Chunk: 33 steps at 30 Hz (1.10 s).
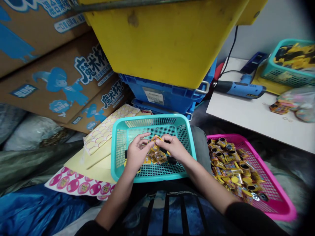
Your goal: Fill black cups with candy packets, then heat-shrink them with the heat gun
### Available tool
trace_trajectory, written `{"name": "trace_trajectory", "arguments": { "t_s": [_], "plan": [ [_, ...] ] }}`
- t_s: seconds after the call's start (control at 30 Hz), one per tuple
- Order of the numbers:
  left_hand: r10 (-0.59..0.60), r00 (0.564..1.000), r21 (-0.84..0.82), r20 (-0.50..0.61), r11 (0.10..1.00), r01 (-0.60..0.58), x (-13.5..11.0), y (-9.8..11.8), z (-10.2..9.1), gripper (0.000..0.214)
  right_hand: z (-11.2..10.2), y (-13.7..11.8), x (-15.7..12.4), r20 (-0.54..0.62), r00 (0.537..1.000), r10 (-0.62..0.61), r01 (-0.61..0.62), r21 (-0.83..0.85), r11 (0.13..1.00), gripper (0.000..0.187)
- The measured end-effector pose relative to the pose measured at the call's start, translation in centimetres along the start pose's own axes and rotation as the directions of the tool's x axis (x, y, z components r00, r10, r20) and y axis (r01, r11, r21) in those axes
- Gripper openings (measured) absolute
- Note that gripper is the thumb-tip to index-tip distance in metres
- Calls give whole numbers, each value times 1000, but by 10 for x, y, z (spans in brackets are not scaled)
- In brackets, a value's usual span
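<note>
A teal mesh basket [123, 144] rests on my lap and holds a small heap of yellow toy pieces [157, 158]. Both hands meet over that heap. My left hand [136, 153] and my right hand [174, 147] pinch a single small yellow piece [156, 139] between their fingertips, just above the heap. A pink mesh basket [275, 193] to my right is filled with several yellow and black toy pieces [233, 167].
Sticker sheets [81, 185] and pale yellow sheets [103, 134] lie to the left. Cardboard boxes [61, 75], a yellow bin [169, 42] and blue crates [167, 95] stand ahead. A white table [258, 114] on the right bears a blue tool [241, 88] and another teal basket [287, 73].
</note>
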<state>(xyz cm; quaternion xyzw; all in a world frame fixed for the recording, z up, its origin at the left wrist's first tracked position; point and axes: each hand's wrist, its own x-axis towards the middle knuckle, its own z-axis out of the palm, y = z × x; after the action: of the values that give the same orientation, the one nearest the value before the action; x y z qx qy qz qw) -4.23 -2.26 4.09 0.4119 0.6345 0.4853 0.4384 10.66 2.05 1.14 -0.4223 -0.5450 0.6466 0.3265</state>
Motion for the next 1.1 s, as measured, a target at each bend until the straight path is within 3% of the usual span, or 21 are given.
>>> {"name": "trace_trajectory", "arguments": {
  "t_s": [0.1, 0.17, 0.27, 0.47, 0.67, 0.9, 1.1],
  "plan": [
    [-62, 998, -48, -25, 997, 61, 1, 0, -1, 24, -4, -1, -1, 27, 1000, -5, 3, 48, 999, 33],
    [-92, 995, -50, -46, 995, 90, 1, -1, -3, 23, -12, -3, -3, 44, 999, 26, -34, 211, 977, 25],
    [-93, 994, -12, -49, 996, 93, 2, -4, -9, 28, -31, -7, -6, 8, 999, 36, -37, 392, 919, 32],
    [-80, 997, -2, 13, 997, 81, 2, -6, -12, 35, -52, -17, -10, 100, 993, -62, 27, 319, 947, 40],
    [-58, 996, -36, 75, 998, 61, 1, -3, -9, 38, -52, -16, -8, 167, 982, -83, 61, 132, 989, 32],
    [-95, 988, -16, 119, 995, 98, 4, -6, -6, 37, -53, -10, -7, 173, 979, -103, 86, 104, 991, 42],
    [-166, 965, -96, 202, 977, 188, 2, -2, -2, 44, -38, 0, -5, 122, 980, -156, 142, 119, 983, 43]
  ]
}}
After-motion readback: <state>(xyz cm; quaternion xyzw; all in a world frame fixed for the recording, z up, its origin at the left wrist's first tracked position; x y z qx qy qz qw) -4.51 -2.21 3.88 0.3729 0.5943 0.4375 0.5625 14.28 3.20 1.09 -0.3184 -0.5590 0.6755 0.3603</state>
